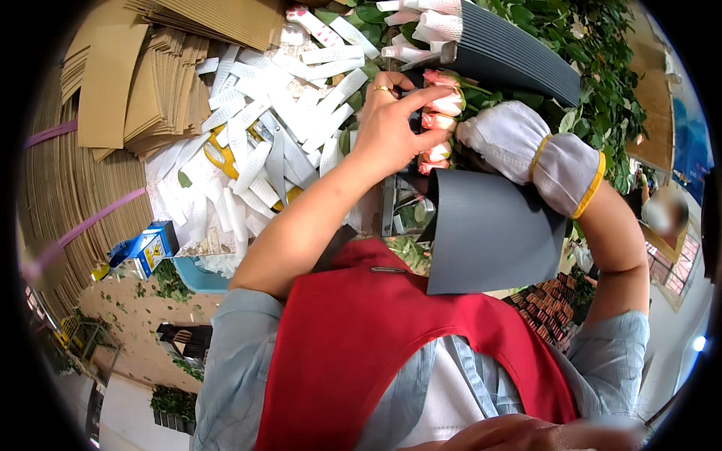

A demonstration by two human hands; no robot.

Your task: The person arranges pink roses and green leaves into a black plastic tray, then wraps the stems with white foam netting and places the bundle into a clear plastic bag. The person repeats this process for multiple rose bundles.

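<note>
A row of pink and cream roses [440, 120] lies in front of me, heads to the left and green stems to the right. My left hand [391, 124], bare with a ring, reaches over the heads. Its thumb and index finger are spread and touch the blooms, with a rose between them. From the right comes my right hand [508, 139] in a white glove with yellow trim. Its fingers are drawn together beside the roses; the fingertips and whatever they hold are hidden. Dark grey corrugated sheet [496, 233] curves below the roses.
Another grey corrugated pack [519, 56] and white-wrapped blooms [436, 26] lie beyond. White paper strips [301, 98] cover scissors [286, 154] on the left. Cardboard stacks [75, 188], a blue box [154, 248] and a blue basin [199, 278] stand leftward. Leaves [594, 68] crowd the right.
</note>
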